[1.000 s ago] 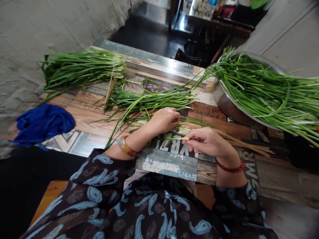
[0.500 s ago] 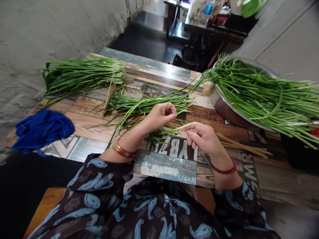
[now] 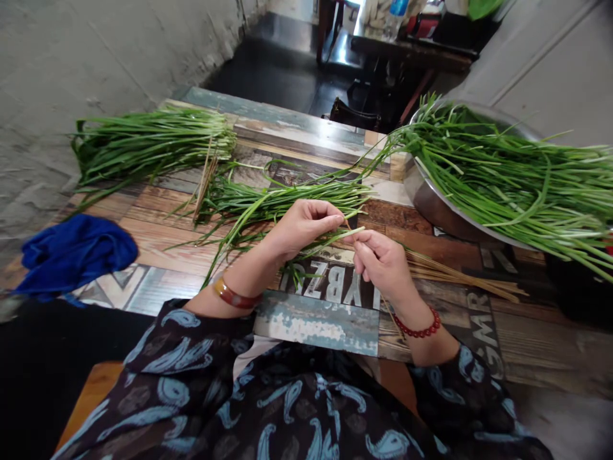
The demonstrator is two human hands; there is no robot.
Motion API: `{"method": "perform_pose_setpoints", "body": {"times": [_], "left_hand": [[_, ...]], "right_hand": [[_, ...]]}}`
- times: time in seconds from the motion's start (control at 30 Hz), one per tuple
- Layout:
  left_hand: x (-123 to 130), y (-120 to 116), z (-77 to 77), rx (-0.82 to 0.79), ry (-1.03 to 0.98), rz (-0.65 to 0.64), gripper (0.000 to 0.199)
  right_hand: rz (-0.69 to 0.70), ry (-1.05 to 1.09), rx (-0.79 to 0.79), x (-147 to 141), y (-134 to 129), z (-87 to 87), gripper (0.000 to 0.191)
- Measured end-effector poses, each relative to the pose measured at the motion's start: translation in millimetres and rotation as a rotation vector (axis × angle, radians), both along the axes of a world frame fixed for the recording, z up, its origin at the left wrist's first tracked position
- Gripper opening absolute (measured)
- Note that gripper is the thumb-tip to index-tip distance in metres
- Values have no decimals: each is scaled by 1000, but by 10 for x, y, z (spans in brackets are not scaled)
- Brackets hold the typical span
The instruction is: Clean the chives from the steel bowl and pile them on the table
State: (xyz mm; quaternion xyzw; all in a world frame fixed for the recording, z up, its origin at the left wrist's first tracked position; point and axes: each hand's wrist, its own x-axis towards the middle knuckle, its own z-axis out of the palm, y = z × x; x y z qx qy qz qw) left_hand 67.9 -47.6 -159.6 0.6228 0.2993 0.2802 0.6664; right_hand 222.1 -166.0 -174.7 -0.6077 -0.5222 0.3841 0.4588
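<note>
My right hand (image 3: 380, 259) is closed around a thin bamboo skewer (image 3: 393, 317), whose lower end slants down past the wrist. A garlic chive stalk (image 3: 352, 232) reaches the right fingertips, its pale end uppermost. Just left of them, my left hand (image 3: 311, 223) is closed in a pinch at the skewer's upper tip. Beneath and behind the left hand, a loose bunch of garlic chives (image 3: 287, 197) lies across the table (image 3: 316, 319). The left palm is turned away from view.
A larger chive bundle (image 3: 158, 144) lies at the back left, near several skewers (image 3: 205, 182). A metal basin (image 3: 431, 207) heaped with chives stands right, with more skewers (image 3: 460, 271) before it. A blue cloth (image 3: 79, 249) lies at the left edge. A wall (image 3: 71, 76) borders that side.
My left hand has moved slightly right and its fingertips have closed at the skewer's tip. My right hand has shifted a little left and up, bringing the hands together.
</note>
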Motion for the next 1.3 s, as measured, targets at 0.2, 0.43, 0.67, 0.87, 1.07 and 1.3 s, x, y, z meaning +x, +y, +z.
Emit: {"method": "perform_pose_setpoints", "body": {"times": [0.2,0.43,0.67,0.87,1.07,1.3], "left_hand": [[3,-1,-14,-10,-37,17,24],[-1,-5,-14,-30,-60,42,22],[12,-12,4,-47,-59,50,24],[19,-26,6,-49,-80,40,25],[11,-15,-1,-44,-73,22,25],[20,-31,4,-67,-64,-54,27]], "right_hand": [[4,-5,-5,5,-4,-15,26],[6,10,-25,-4,-16,9,27],[-7,12,-34,-13,-17,8,27],[-7,17,-21,-16,-15,-13,25],[-38,0,-13,-48,-4,-9,23],[-36,10,35,-58,10,-61,22]]}}
